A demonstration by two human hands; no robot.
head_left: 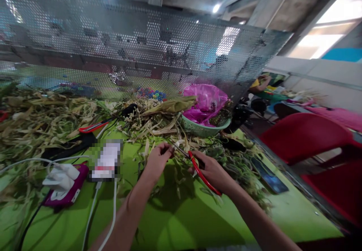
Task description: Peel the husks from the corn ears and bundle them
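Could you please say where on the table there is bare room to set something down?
The table shows mostly bare green along its near edge between the forearms, and at its near right corner below the dark phone. Husks crowd the far side around the basket, up to the right hand and scissors; plugs and cables clutter the near left.

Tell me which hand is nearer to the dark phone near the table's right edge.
Right. The right hand, holding red-handled scissors, is left of the phone; the left hand is farther left, beyond the right one.
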